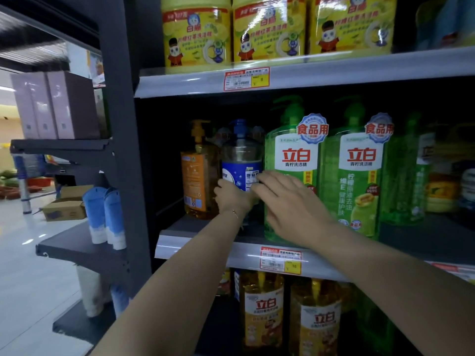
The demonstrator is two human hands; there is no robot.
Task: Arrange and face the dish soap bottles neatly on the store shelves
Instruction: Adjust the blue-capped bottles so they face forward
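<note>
A clear pump bottle with a blue label (240, 160) stands on the middle shelf (205, 249), its barcode side turned outward. My left hand (231, 197) grips its lower left side. My right hand (285, 201) has its fingers on the bottle's right side, in front of a green dish soap bottle (293, 155). An orange pump bottle (198, 173) stands just left of the blue one. A second green bottle (357, 173) stands to the right, label facing out.
Yellow tubs (268, 29) fill the top shelf and amber bottles (262, 312) the bottom one. More green and yellow bottles (437, 186) sit at the far right. The dark shelf upright (123, 150) is on the left, with blue-and-white tubes (105, 217) on the end shelf.
</note>
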